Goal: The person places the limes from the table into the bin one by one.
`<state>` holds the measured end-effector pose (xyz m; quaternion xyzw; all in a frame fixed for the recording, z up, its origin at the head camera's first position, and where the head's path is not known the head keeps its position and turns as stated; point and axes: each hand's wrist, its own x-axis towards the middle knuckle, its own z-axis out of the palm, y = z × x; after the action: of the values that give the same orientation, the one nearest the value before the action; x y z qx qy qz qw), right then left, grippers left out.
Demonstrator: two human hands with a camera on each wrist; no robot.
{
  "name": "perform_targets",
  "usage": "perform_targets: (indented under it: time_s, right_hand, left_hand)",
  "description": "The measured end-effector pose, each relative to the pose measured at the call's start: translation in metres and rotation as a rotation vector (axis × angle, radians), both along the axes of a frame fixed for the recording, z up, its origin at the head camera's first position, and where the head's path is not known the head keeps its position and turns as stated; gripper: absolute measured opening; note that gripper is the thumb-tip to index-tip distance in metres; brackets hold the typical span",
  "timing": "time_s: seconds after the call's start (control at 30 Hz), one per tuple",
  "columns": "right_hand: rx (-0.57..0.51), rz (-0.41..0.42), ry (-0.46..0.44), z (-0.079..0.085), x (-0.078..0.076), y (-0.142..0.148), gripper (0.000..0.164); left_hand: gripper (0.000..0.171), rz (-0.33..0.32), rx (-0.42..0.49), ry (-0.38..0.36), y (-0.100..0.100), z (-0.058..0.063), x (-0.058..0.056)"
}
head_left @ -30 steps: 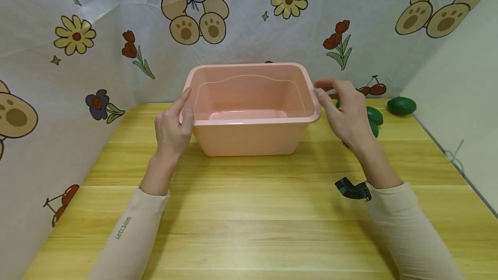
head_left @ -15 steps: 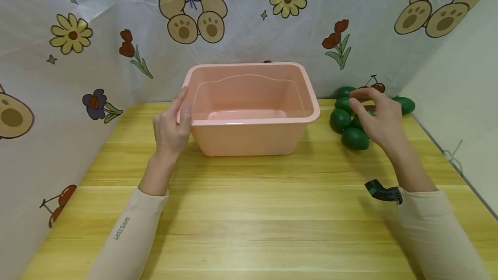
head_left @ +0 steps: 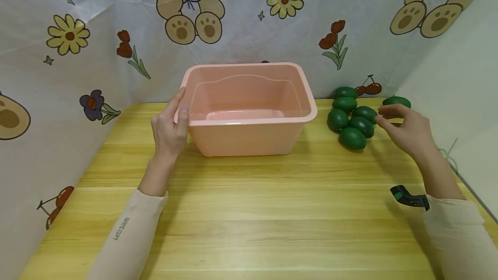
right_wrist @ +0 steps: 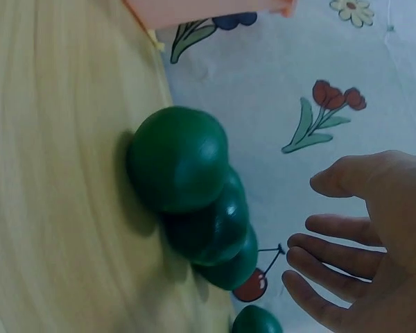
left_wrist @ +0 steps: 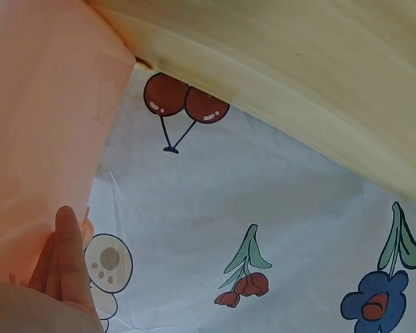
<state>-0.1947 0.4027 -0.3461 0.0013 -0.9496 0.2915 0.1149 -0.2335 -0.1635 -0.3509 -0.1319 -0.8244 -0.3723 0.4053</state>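
Note:
A pink plastic basin point(head_left: 249, 137) stands on the wooden table near the back wall. My left hand point(head_left: 170, 128) holds the basin's left rim, thumb at the front corner. In the left wrist view, fingers point(left_wrist: 68, 250) lie along its outer wall. Several smooth, dark green, egg-shaped fruits point(head_left: 352, 138) sit clustered to the right of the basin. Another green fruit point(head_left: 397, 100) lies apart behind my right hand point(head_left: 410, 131), partly covered by it. That hand hovers at the cluster's right side, fingers loosely bent and holding nothing; the right wrist view shows a gap between it and the fruits point(right_wrist: 179, 159).
A white cloth point(head_left: 241, 20) printed with bears and flowers hangs behind and left of the table point(head_left: 249, 211). A pale wall point(head_left: 459, 85) borders the right side, with a thin cord point(head_left: 449, 154) by the table's edge. A black strap device point(head_left: 408, 197) sits at the right wrist.
My right hand has left the basin's right rim and moved right, passing over the green fruits and uncovering most of them. The left hand stays on the basin, which has not visibly moved.

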Motion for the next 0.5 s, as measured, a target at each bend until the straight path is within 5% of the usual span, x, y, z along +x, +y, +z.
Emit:
perform_targets:
  time_s: [0.5]
  right_hand:
    - [0.033,-0.016,-0.027,-0.045,-0.018,0.008,0.06]
  left_hand:
    - [0.063,-0.004,0.01,0.008,0.0,0.0,0.0]
